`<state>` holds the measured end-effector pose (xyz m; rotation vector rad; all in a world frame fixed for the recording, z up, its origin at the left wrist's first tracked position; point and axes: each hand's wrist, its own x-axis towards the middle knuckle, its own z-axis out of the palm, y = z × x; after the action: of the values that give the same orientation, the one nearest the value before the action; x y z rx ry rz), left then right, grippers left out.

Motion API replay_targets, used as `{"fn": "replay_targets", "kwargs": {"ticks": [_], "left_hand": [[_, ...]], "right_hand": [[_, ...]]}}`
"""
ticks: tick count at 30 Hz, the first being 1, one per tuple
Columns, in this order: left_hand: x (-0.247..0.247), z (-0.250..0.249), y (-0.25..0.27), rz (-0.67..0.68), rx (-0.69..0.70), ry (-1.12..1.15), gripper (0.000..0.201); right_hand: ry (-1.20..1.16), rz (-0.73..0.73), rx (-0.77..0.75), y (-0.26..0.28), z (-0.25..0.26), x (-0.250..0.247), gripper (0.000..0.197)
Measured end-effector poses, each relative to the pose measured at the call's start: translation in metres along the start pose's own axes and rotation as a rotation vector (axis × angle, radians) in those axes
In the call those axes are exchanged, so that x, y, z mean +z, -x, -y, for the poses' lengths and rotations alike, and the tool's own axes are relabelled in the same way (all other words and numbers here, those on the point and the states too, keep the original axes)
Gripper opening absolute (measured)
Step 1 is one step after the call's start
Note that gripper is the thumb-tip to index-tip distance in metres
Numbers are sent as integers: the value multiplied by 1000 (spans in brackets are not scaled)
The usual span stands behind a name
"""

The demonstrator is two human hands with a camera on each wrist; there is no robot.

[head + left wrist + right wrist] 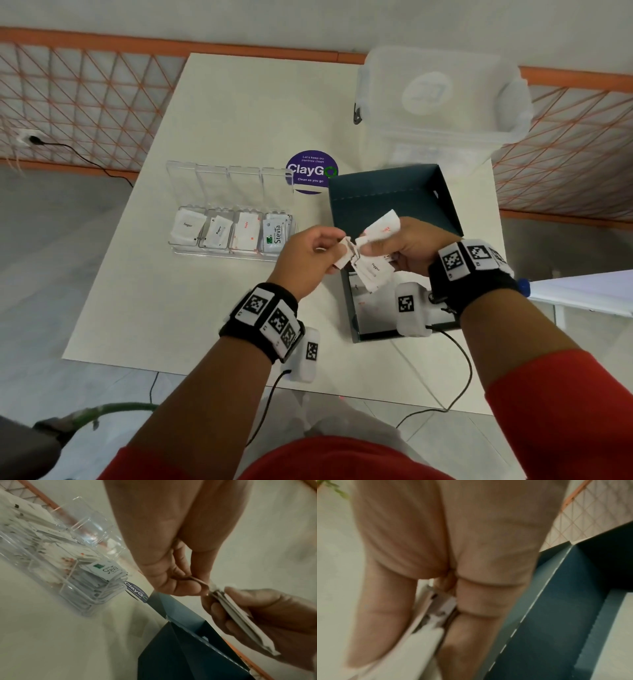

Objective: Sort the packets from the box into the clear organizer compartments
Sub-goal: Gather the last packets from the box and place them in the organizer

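Over the left edge of the dark teal box my right hand grips a fanned bundle of white packets, one printed in red, one in black. My left hand pinches the corner of one packet at the bundle's left side. In the left wrist view the left fingertips nip the packet stack held by the right hand. The clear organizer lies left of the hands, its compartments holding Sugar, Pepper, Salt and Stevia packets. More packets lie inside the box.
A large translucent lidded bin stands behind the box. A purple round sticker sits between organizer and box. The organizer's lid stands open at its back. Bare white table lies in front of the organizer. Wrist cables trail off the near edge.
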<state>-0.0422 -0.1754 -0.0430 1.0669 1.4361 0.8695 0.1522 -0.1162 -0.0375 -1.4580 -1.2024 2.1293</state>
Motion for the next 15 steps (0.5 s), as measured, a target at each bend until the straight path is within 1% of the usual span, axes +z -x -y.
{"fn": "replay_targets", "kwargs": {"ticks": [3,5,8,10,12,13,15], "left_hand": [[-5,-3,-1,-42,-2,113,29],[-3,-4,-2,-33,0,133,28],[7,-3,-4,-19,2,36,19],[12,-1,-6,-56,15,-77,21],[15,1,-8,-118,31,-161,28],[16,1,-9,-128,21,-163,35],[18,-1,-9,-101,-41,-124,45]], "right_hand": [[-60,-157,-61,-4,-3,-4,20],[-81,-220,-59,-6,-3,-1,20],[-150,-218,-66,-7,-2,12,19],[-206,-205,-65,-8,-2,20,18],[-283,-218,-60,-7,-1,26,17],[-324,-220,-50,-6,0,28,18],[-406,-215,-21,-4,1,30,24]]}}
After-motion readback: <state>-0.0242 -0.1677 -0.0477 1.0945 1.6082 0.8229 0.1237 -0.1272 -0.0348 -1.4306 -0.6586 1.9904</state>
